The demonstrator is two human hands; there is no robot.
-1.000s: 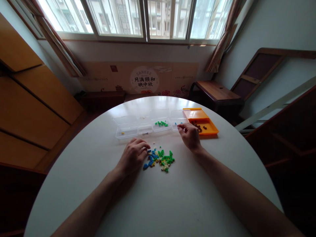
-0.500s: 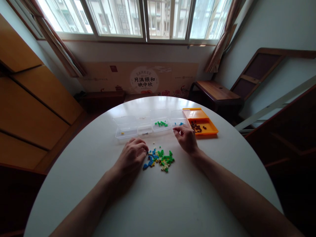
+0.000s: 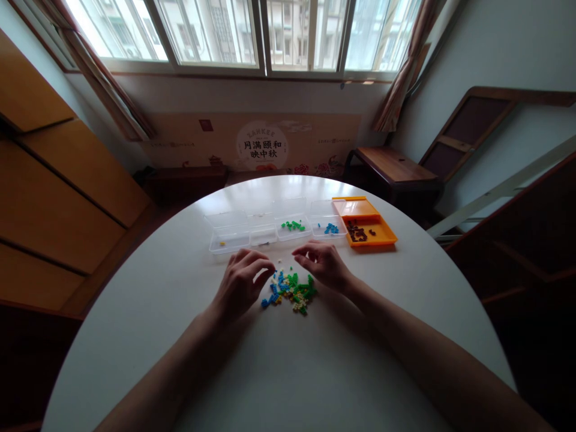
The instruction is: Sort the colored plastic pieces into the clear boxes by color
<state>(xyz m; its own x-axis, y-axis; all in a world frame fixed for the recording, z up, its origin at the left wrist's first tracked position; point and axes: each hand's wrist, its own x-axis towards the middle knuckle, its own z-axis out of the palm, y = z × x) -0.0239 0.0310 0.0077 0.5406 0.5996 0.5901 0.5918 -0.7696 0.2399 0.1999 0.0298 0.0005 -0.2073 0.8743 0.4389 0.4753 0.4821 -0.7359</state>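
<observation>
A mixed pile of small toy building bricks [image 3: 294,293], blue, green, yellow and cream, lies on the white table. At the pile's left edge, my left hand [image 3: 243,281] has thumb and forefinger pinched together; what they hold, if anything, is too small to make out. My right hand [image 3: 327,265] hovers over the pile's far right side, fingers curled, with a slight gap between the fingertips and nothing visible in it. Beyond the hands, clear boxes hold green bricks [image 3: 293,225], blue bricks [image 3: 332,228] and one yellow brick [image 3: 222,243].
An orange box [image 3: 382,233] with dark brown bricks [image 3: 357,232] stands open at the back right. Clear lids [image 3: 290,208] lean back behind the row of boxes. The round white table [image 3: 148,288] curves away toward a window wall. A wooden chair [image 3: 396,165] stands beyond it.
My right hand has moved left and nearer, from the blue bricks' box to above the pile, uncovering those bricks. My left hand's fingertips have shifted slightly right and up.
</observation>
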